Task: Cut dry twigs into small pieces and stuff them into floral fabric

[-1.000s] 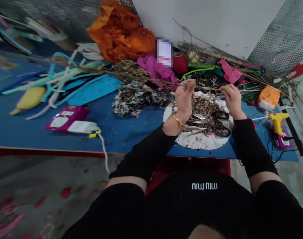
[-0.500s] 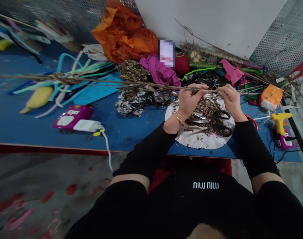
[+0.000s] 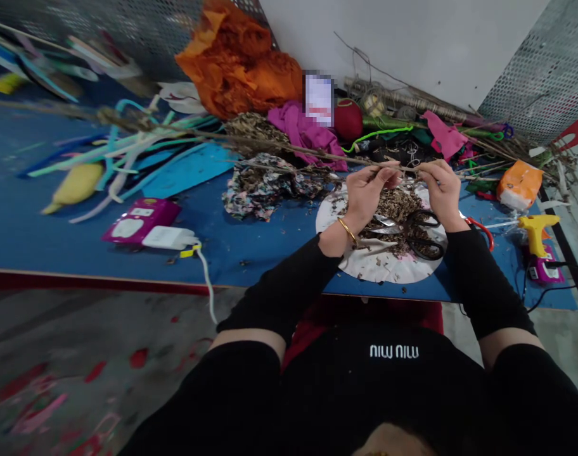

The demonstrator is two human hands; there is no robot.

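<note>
A long dried plant stalk [image 3: 270, 147] stretches from the far left across the table to my hands. My left hand [image 3: 369, 185] is closed on it near its right end, fingers wrapped round. My right hand [image 3: 440, 180] pinches the stalk's end a short way to the right. Below both hands lies a round white cloth [image 3: 384, 269], heaped with crumbled dried plant bits [image 3: 398, 206]. On that heap rest black-handled scissors [image 3: 424, 234], blades pointing left, partly hidden by my left hand and wrist.
Along the back are orange crumpled paper [image 3: 241, 69], purple cloth [image 3: 312, 136] and bundled twigs [image 3: 498, 149]. A yellow glue gun [image 3: 536, 231] is at right. Leftward lie foam strips [image 3: 99, 152], a yellow gourd-like thing [image 3: 75, 185] and a purple box [image 3: 141, 218]. The table [image 3: 251, 253] ends close to my body.
The stalk's left part has swung upward in the view. My left hand has tilted slightly and shifted a little right along with its wrist; both hands still grip the stalk.
</note>
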